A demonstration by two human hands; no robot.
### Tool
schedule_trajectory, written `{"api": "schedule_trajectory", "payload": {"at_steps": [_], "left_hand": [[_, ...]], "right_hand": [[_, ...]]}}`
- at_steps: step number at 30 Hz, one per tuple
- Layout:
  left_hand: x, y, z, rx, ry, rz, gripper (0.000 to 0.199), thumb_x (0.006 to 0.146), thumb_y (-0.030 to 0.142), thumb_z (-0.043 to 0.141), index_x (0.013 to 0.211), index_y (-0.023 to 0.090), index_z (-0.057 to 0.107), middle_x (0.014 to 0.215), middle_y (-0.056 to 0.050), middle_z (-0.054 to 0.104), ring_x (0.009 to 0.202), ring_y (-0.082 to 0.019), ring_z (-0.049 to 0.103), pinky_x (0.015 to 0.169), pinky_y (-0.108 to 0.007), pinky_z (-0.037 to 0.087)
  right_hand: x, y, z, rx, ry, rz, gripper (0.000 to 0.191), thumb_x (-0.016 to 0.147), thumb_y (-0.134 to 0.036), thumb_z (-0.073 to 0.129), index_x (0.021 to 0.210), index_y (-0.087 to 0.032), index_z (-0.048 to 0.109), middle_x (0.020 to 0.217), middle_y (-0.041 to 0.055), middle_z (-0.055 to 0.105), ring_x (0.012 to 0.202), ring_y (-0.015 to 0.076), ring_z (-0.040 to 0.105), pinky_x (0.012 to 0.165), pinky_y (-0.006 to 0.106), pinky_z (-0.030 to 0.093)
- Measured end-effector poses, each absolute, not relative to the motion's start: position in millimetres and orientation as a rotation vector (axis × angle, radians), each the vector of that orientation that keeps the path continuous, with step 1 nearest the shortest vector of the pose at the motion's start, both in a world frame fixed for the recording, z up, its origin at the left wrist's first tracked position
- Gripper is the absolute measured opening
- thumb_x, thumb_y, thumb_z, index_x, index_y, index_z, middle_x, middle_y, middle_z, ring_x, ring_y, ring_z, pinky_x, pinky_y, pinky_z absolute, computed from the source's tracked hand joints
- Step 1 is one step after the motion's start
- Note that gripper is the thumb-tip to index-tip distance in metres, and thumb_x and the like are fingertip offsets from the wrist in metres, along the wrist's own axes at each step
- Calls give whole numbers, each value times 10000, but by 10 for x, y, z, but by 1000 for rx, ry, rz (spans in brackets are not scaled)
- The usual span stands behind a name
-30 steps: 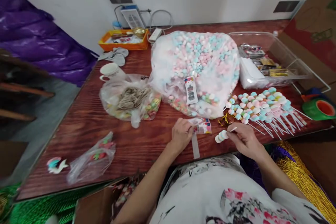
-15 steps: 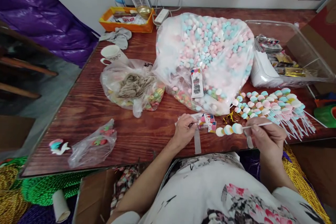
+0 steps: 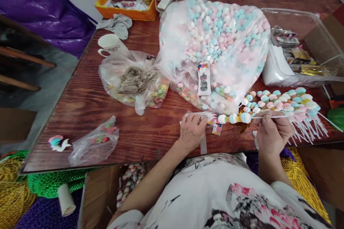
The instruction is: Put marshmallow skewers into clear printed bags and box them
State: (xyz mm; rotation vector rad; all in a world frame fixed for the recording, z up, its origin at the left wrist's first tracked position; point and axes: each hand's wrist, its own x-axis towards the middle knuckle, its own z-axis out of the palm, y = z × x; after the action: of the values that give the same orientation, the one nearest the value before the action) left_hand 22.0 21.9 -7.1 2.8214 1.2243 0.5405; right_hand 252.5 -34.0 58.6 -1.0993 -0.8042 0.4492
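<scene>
On the near side of the marshmallow bag [image 3: 217,35], the marshmallow skewer [image 3: 233,118] could snag the printed wrapper [image 3: 217,128] if its stick [image 3: 257,117] tilts, since the right grip [image 3: 274,130] pinches only that stick, while I cannot tell whether the left grip [image 3: 192,131] pinches the wrapper.

You have one left hand [image 3: 192,131] and one right hand [image 3: 274,131] over the surface [image 3: 77,103], and one held marshmallow skewer [image 3: 233,118]; the piled skewers [image 3: 279,105] overlap too much to count. Before you are one large marshmallow bag [image 3: 215,39], one cloth-topped candy bag [image 3: 113,75] and one small candy bag [image 3: 94,145], making three. You also have one mug [image 3: 110,42], one orange tray [image 3: 134,15], one power strip [image 3: 165,2], one clear bin [image 3: 301,81] and one cardboard tube [image 3: 66,200].
</scene>
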Motion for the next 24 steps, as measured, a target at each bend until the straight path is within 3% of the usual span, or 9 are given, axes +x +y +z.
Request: {"api": "schedule_trajectory", "payload": {"at_steps": [3,6,15,24], "left_hand": [[236,208,-164,2845,1132,552,129,844,133,541,867,181,658,898,-115,631,860,-257,509,719,-399,375],[225,209,-292,2770,1015,615,200,841,73,496,719,173,619,748,-81,588,758,-212,502,676,-351,395],[83,230,-172,2541,1066,556,151,913,157,504,943,157,652,904,-86,652,854,-201,592,779,-336,482],[61,295,-237,2121,1043,839,157,861,213,620,709,173,634,680,2,608,651,-120,569,629,-250,440]], "right_hand": [[2564,-350,557,-1108,-780,450,36,781,-222,694,794,-204,667,636,-21,586,540,123,571,499,258,444],[2569,-350,541,-1123,-770,458,41,778,-222,696,770,-199,663,627,-23,578,548,121,569,496,251,436],[2512,-356,513,-1101,-784,536,33,793,-230,683,787,-216,653,609,-37,592,557,113,564,542,252,457],[2449,-295,440,-1006,-717,660,45,818,-208,662,782,-205,636,609,-36,587,542,106,549,515,248,437]]}}
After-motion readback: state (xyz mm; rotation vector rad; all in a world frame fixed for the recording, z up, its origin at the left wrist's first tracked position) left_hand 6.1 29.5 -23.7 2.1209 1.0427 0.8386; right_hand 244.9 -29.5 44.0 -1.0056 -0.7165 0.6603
